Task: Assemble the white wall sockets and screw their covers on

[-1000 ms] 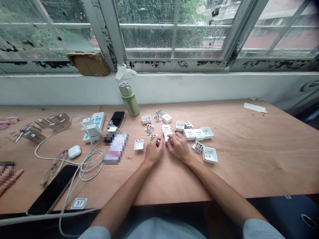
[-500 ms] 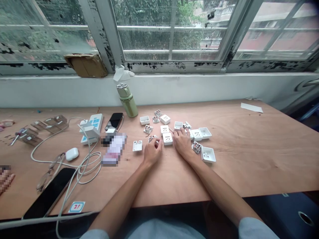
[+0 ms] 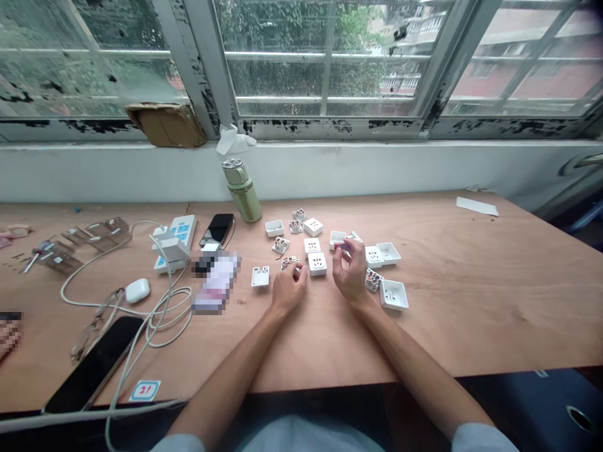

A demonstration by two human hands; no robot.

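Several white socket parts lie in a cluster on the wooden table (image 3: 471, 289). My left hand (image 3: 286, 290) rests on the table with its fingers curled, just left of a white socket face (image 3: 318, 263) and below a small copper-fitted insert (image 3: 289, 260). My right hand (image 3: 351, 271) is lifted slightly off the table, fingers pinched on a small reddish piece (image 3: 340, 247) that I cannot identify. Around it lie an empty white back shell (image 3: 394, 294), another insert (image 3: 374, 279), a socket face (image 3: 374, 255) and a shell (image 3: 338, 238). A flat white plate (image 3: 260, 276) lies further left.
A green bottle (image 3: 244, 191) stands at the back. To the left are a power strip (image 3: 178, 237) with a charger and looping white cable (image 3: 155, 314), two dark phones (image 3: 217, 228) (image 3: 94, 365), an earbud case (image 3: 137, 290), glasses (image 3: 94, 326). Another person's blurred hand (image 3: 9, 329) shows at the left edge.
My right hand left the socket face in front of me, reached to the parts behind it, and now is lifted with fingers pinched. My left hand let go and curled beside it.
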